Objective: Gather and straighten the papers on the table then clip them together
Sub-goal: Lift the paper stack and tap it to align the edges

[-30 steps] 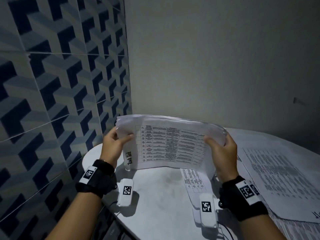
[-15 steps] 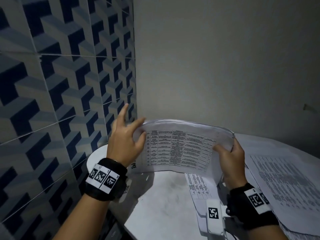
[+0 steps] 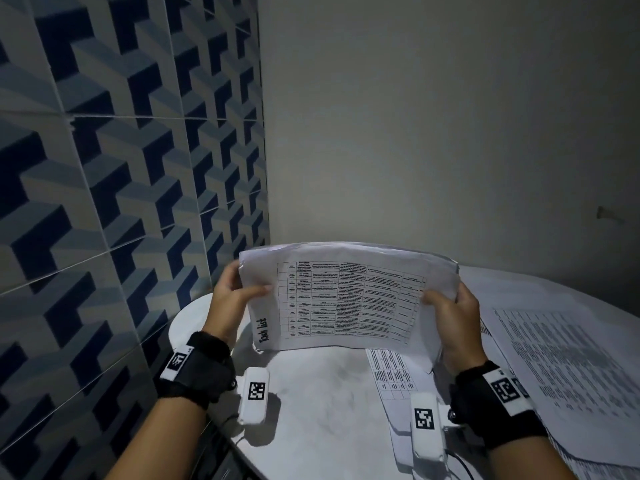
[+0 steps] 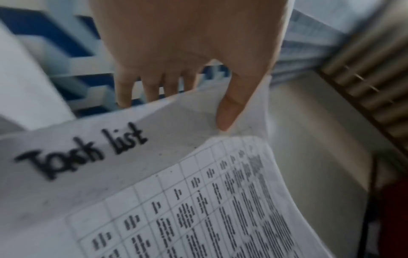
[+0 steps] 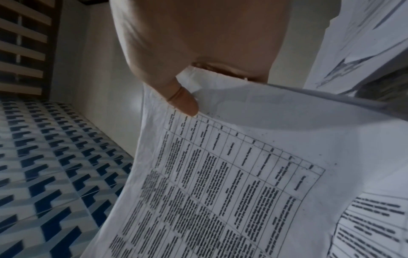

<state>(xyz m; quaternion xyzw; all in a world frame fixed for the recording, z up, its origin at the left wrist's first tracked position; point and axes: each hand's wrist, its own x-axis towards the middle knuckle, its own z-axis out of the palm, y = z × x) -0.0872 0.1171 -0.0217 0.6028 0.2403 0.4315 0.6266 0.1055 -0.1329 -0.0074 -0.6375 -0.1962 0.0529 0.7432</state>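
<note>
A stack of printed papers [image 3: 346, 299] stands on its long edge on the white round table [image 3: 325, 403], the top sheet titled "Task list" with a table of text. My left hand [image 3: 239, 292] grips the stack's left end, thumb on the front sheet [image 4: 227, 113] and fingers behind. My right hand [image 3: 446, 303] grips the right end the same way, thumb on the front [image 5: 183, 103]. More printed sheets [image 3: 561, 368] lie flat on the table at the right, and one sheet [image 3: 394, 375] lies under the stack's right end. No clip is in view.
A blue patterned tiled wall [image 3: 121, 202] rises close at the left and a plain grey wall [image 3: 450, 133] stands behind the table. The table's front left edge curves near my left wrist.
Half a second ago my left hand was lifted off the stack with fingers spread; it now grips the left end again. The right hand kept its hold.
</note>
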